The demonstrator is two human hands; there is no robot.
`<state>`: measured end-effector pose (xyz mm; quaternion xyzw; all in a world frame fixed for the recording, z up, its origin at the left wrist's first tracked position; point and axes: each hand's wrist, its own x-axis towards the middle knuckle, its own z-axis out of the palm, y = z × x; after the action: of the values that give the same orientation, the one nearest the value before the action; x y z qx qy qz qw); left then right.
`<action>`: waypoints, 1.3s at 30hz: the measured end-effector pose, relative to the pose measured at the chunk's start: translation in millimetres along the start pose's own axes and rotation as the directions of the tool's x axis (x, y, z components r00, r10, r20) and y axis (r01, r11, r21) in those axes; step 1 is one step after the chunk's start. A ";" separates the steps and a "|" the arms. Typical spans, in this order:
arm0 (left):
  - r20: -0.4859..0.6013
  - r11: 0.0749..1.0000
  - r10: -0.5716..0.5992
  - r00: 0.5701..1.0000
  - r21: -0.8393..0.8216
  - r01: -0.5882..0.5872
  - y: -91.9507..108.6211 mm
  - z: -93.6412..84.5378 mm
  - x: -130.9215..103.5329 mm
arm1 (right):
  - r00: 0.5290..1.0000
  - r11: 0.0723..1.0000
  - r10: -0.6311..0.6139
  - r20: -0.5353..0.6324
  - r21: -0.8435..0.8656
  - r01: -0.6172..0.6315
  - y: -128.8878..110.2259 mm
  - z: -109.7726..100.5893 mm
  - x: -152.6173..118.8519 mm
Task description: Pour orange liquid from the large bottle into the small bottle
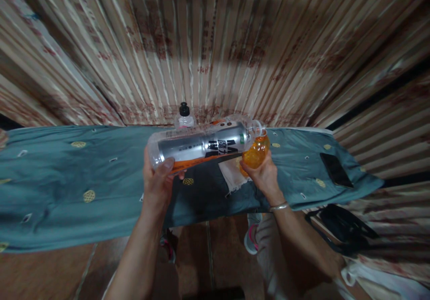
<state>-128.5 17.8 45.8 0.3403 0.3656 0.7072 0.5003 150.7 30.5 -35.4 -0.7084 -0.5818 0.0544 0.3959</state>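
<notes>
A clear plastic bottle (201, 145) with a silver and orange label lies nearly level in the air, its neck to the right. My left hand (160, 177) is wrapped round its base end, thumb on top. At the bottle's mouth, my right hand (264, 172) holds a rounded, see-through orange container (255, 151) upright. The bottle's neck is over the container's top; whether they touch I cannot tell. Liquid flow is too blurred to make out. Beneath the right hand, a white cloth (231, 174) lies on the green cover.
A green patterned cloth (110, 192) covers the long table. Behind the held bottle stands a clear bottle with a black cap (184, 110). A dark phone (336, 170) lies at the right. A black bag (342, 226) sits below it, and pleated curtain (208, 45) rises behind.
</notes>
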 end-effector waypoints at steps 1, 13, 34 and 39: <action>0.001 1.000 -0.003 1.000 -0.001 0.003 -0.4 -0.3 0.1 | 1.000 1.000 0.004 0.006 0.000 -0.004 0.3 0.1 0.0; -0.018 1.000 -0.012 1.000 -0.022 0.012 1.5 1.0 -1.4 | 1.000 1.000 0.023 0.009 0.011 -0.023 0.6 0.5 0.7; 0.006 1.000 0.004 1.000 0.004 -0.004 0.9 0.3 -0.6 | 1.000 1.000 0.027 0.015 0.006 -0.027 -2.3 -0.3 1.0; 0.008 1.000 0.012 1.000 0.011 -0.012 -0.7 -0.5 -0.3 | 1.000 1.000 0.017 0.003 0.019 -0.017 -1.0 0.4 0.7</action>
<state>-128.5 17.6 44.9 0.3482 0.3655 0.7067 0.4957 150.0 31.3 -34.8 -0.7094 -0.5758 0.0640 0.4013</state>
